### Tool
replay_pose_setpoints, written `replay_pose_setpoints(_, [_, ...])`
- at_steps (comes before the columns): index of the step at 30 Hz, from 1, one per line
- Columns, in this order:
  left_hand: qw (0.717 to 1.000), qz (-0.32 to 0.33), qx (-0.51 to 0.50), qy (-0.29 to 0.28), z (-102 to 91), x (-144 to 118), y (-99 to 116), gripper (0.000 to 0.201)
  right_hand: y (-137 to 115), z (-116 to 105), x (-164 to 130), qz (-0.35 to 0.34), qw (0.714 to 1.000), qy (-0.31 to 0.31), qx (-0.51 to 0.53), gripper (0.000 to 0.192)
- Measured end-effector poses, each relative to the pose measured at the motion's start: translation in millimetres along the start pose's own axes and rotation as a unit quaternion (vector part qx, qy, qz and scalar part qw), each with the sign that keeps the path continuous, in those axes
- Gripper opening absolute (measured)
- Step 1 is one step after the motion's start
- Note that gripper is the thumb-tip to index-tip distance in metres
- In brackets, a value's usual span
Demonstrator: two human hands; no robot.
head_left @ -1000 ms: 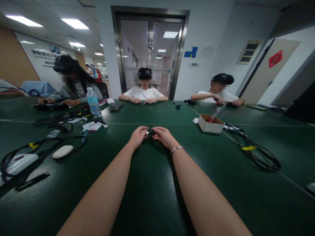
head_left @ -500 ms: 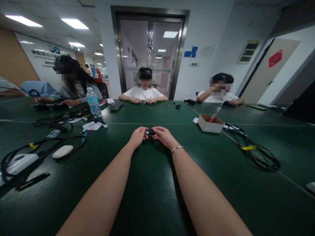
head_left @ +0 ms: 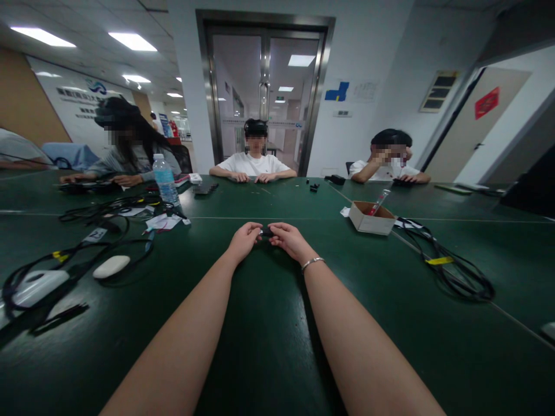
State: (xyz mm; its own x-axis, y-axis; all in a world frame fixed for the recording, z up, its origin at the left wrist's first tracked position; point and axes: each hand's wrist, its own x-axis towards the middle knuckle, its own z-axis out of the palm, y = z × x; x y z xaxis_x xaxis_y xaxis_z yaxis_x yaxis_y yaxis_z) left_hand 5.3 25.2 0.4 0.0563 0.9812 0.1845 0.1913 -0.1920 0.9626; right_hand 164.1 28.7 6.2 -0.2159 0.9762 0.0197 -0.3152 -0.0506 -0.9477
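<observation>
Between my two hands, just above or on the green tabletop (head_left: 264, 323), is a small black object with a shiny metal end (head_left: 266, 233); its kind is too small to make out. My left hand (head_left: 244, 240) pinches the metal end with thumb and fingers. On the other side, my right hand (head_left: 288, 238) is closed round the black end, with a silver bracelet (head_left: 313, 263) at the wrist. Fingertips hide much of the object.
To the right stand an open cardboard box (head_left: 372, 218) and a coiled black cable (head_left: 466, 283). Leftward are a water bottle (head_left: 165, 182), papers (head_left: 163, 222), tangled cables (head_left: 87, 245) and a white mouse-shaped object (head_left: 111, 267). Several people sit across the table.
My left fingers have shifted slightly right along the object, so less of its metal end shows. The person at the right has raised a hand nearer the head.
</observation>
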Motion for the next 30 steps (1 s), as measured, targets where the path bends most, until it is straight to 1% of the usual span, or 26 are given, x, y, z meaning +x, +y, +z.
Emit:
replay_pose_setpoints(5, [1.000, 0.000, -0.008, -0.005, -0.2, -0.3, 0.7, 0.028, -0.8, 0.4, -0.7, 0.000, 1.000, -0.004, 0.003, 0.007])
replay_pose_setpoints(9, [1.000, -0.004, -0.007, 0.003, -0.3, -1.5, 3.2, 0.024, -2.3, 1.3, -2.1, 0.001, 1.000, -0.003, 0.002, 0.007])
replay_pose_setpoints(14, [1.000, 0.002, -0.001, -0.006, -0.4, -2.8, 4.8, 0.029, -3.3, 1.5, -3.3, 0.004, 1.000, -0.009, -0.005, 0.007])
replay_pose_setpoints(17, [1.000, -0.002, 0.001, -0.002, -0.5, -1.9, 2.8, 0.024, -3.6, 1.6, -3.7, 0.003, 1.000, -0.010, -0.005, 0.008])
replay_pose_setpoints(21, [1.000, 0.008, 0.010, -0.003, -0.7, -0.1, -1.4, 0.028, -4.2, 2.4, -4.2, 0.007, 1.000, -0.009, -0.005, 0.008])
replay_pose_setpoints(23, [1.000, 0.016, 0.019, -0.001, -0.7, 0.5, -2.8, 0.027, -4.6, 2.8, -4.4, 0.008, 1.000, -0.007, -0.005, 0.008])
replay_pose_setpoints(26, [1.000, 0.007, 0.019, 0.007, -1.1, 0.8, -3.5, 0.026, -4.9, 2.9, -4.5, 0.007, 1.000, -0.007, -0.002, 0.008])
replay_pose_setpoints(30, [0.999, 0.013, 0.034, -0.009, -1.7, 1.2, -4.6, 0.031, -4.7, 2.5, -4.7, 0.005, 1.000, -0.010, -0.003, 0.008])
